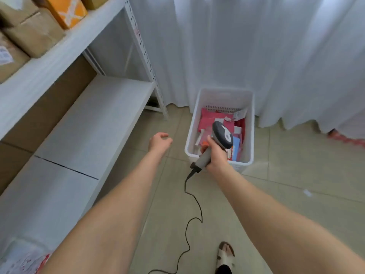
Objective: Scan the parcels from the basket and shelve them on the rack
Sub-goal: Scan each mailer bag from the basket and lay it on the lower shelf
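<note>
Head view: right hand (216,155) grips scanner (223,133) over edge of basket (190,135); left hand (160,142) hangs loose over floor (286,175).

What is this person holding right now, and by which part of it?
The right hand has its grip round the grey handle of a corded barcode scanner, head above the basket. The left hand holds nothing, fingers loosely curled.

The right grip (216,154) holds a gray scanner (224,135) over the white basket (225,95) on the floor (296,175). Pink and red parcels (212,118) lie in the basket. The left grip (160,142) hangs loose and holds nothing, between the basket and the white rack (94,119). Brown boxes (35,34) sit on a higher shelf (59,48).
</note>
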